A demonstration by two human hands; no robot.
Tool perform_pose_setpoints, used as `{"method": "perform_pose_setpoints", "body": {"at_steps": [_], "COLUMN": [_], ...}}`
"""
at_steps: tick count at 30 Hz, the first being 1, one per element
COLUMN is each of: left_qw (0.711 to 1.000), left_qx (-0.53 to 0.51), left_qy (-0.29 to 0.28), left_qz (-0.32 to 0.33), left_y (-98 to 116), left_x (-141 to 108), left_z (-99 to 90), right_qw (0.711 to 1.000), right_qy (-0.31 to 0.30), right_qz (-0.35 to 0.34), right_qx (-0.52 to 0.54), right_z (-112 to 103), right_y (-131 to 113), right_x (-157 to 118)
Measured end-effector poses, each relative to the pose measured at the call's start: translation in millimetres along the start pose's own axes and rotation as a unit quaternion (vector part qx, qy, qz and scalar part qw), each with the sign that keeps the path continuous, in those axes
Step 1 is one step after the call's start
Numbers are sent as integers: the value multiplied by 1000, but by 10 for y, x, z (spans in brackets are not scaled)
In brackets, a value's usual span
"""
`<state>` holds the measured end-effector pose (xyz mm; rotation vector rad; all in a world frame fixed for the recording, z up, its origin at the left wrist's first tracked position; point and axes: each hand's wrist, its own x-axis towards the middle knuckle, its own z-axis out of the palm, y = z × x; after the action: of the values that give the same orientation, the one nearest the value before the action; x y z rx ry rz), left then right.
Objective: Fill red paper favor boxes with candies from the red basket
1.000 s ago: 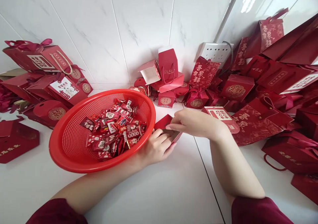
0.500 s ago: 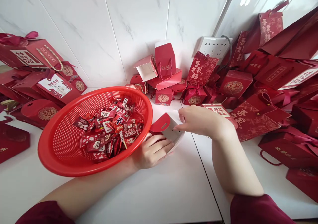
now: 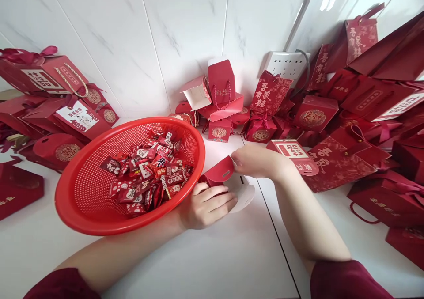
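Note:
A small red gift box (image 3: 217, 170) with a white inside stands partly unfolded on the counter, just right of the basket. Its red flap with an oval slot tilts up, and a white rounded flap (image 3: 244, 200) spreads towards the right. My left hand (image 3: 208, 205) is closed around the near left side of this box. On the far side, my right hand (image 3: 255, 160) has its fingers curled at the edge of the box; the fingertips are partly hidden. Beside my left hand sits a red plastic basket (image 3: 81, 151) holding many wrapped candies (image 3: 147, 171).
Red gift boxes (image 3: 220, 130) are stacked against the tiled wall. More red boxes (image 3: 351, 160) crowd the right side, and others (image 3: 71, 113) the left. A white power strip (image 3: 286, 65) leans at the wall. A dark seam runs across the white counter (image 3: 198, 263).
The red flap has tilted up and a white rounded flap now shows opened out to the right. My right hand has shifted slightly to the far edge; my left still holds the near side.

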<state>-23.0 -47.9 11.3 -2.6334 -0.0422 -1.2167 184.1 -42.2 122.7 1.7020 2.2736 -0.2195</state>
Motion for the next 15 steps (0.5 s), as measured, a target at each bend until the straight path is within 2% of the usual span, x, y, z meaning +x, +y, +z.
{"method": "perform_pose_setpoints", "body": {"at_steps": [3,6,8,10,15], "left_qw": [998,984,971,962,948], "left_qx": [55,95,84,50,-4], "left_qy": [-37,-149,-221,-269,-310], "left_qz": [10,-12,-23,-21,-68], "left_y": [53,141,190,215,205], "left_x": [115,283,389,470,536], "left_z": [-29,-96,-154,-205,-208], "right_qw": [998,999,999,1000,999], "right_qy": [-14,-10,-9,-8,0], "right_qz": [-55,-52,-36,-26,-25], "right_qx": [23,12,-1,-9,-29], "right_z": [7,12,6,-7,-28], "right_y": [83,119,96,51,-39], "right_x": [5,2,-11,-35,-113]}}
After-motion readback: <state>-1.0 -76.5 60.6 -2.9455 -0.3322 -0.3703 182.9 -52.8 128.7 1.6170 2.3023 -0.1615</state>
